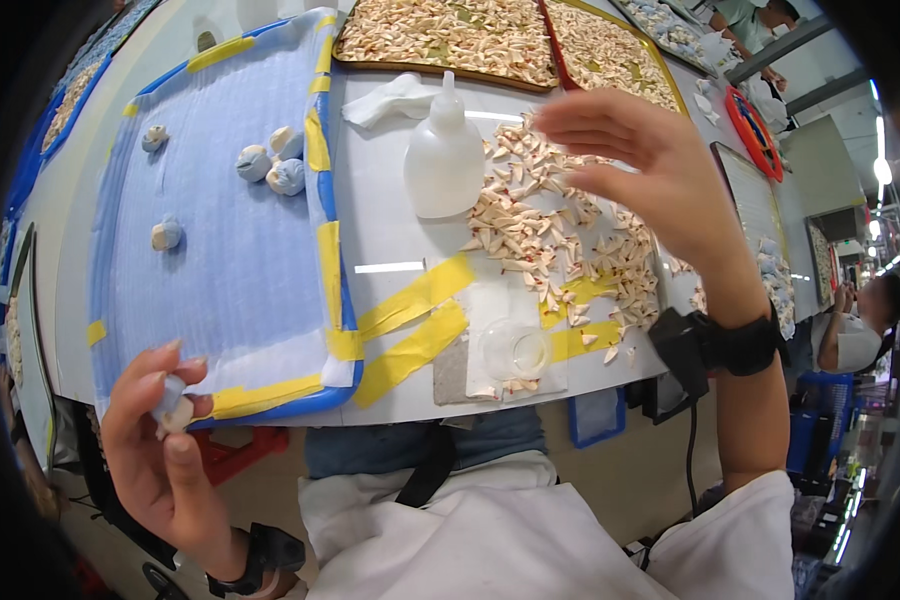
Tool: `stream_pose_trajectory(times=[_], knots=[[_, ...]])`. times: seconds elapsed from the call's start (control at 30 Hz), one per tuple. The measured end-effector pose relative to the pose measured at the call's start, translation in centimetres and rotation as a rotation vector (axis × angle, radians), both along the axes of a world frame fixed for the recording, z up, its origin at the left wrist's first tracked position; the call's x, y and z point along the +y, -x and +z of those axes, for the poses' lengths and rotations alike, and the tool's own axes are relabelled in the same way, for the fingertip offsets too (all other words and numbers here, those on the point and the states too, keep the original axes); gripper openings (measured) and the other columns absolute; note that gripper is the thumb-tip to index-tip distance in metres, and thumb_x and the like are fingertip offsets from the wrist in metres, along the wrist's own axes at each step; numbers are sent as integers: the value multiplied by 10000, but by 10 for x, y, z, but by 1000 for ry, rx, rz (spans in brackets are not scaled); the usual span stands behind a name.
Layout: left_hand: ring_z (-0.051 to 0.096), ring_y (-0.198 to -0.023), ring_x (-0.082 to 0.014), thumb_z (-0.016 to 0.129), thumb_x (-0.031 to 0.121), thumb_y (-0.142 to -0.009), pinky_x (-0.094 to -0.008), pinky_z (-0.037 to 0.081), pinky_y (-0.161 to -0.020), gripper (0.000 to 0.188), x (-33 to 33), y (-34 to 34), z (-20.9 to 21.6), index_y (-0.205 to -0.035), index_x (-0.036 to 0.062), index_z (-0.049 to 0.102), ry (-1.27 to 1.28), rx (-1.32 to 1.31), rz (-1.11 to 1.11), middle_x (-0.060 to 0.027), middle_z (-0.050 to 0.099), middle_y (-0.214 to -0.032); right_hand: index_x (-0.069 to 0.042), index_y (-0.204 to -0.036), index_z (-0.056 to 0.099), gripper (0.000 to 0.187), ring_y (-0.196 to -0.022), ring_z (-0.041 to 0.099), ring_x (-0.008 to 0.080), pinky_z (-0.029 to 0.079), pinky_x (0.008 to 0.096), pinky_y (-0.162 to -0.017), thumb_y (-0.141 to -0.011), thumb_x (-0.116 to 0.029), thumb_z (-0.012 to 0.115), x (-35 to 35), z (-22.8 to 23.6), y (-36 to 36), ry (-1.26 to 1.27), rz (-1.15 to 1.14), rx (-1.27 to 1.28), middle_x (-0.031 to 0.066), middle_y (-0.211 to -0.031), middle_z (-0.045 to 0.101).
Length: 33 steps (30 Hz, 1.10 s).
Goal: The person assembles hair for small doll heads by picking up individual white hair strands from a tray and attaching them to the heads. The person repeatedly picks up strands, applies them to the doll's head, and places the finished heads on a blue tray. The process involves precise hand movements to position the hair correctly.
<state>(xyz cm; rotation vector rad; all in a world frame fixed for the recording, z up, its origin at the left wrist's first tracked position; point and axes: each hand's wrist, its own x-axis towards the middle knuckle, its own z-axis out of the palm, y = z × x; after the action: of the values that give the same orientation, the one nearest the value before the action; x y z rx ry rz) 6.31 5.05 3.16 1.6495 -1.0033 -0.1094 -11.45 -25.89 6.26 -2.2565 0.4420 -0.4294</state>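
Observation:
My left hand (160,480), at the near left corner of the blue-lined tray (220,270), pinches a small blue-and-cream ball (173,408) between thumb and fingers. Several similar balls (287,177) lie on the tray's lining, some clustered near its right side. Over the right part of the table hangs my right hand (660,170), fingers stretched out and thumb apart, with nothing visible in it. Beneath and beside it spreads a loose pile of small cream wedge-shaped pieces (530,225). A translucent squeeze bottle (442,165) with a nozzle stands left of that pile.
Two trays full of cream pieces (450,40) sit at the back. A small clear glass dish (516,350) stands near the front edge, by yellow tape strips (415,295). A crumpled white cloth (390,98) lies behind the bottle. Other people (850,325) are at the right.

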Motion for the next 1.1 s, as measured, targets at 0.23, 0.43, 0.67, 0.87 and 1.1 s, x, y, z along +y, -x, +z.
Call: stream_pose_trajectory(times=[0.23,0.43,0.67,0.87,1.1], knots=[[542,-887,-201,548,269,-860,-239,445,-685,339,-6,1,-3,-1070,7,498,-2,17,-14,-163,495,-1102,5,-1037,581,299,-984,549,153,400,295,-899,-750,-81,579,-24,5,111,0,-491,147,82,-1036,608],[547,-870,-205,555,208,-856,-236,457,-646,297,-16,11,6,-1059,-3,502,57,-27,-88,-172,488,-1086,-4,-1007,580,319,-891,550,163,431,291,-797,-723,-137,642,-8,9,63,112,-216,24,65,-991,607],[553,-836,-193,572,236,-850,-237,463,-619,320,-13,19,5,-1050,-6,512,70,30,-86,-168,499,-1061,-50,-1023,578,404,-799,526,131,413,259,-685,-692,-248,699,14,-13,-31,193,31,-66,42,-906,597],[552,-829,-191,564,220,-854,-235,473,-620,300,4,15,6,-1050,-1,512,25,39,-48,-164,498,-1061,-41,-949,614,354,-695,547,139,428,267,-629,-677,-245,713,18,-10,-66,176,114,87,66,-804,614],[551,-831,-189,561,192,-852,-244,479,-625,279,4,14,3,-1047,0,512,49,62,-78,-160,495,-1063,-6,-916,624,336,-677,570,144,448,266,-625,-650,-179,734,22,-9,-76,138,130,55,94,-770,624]])
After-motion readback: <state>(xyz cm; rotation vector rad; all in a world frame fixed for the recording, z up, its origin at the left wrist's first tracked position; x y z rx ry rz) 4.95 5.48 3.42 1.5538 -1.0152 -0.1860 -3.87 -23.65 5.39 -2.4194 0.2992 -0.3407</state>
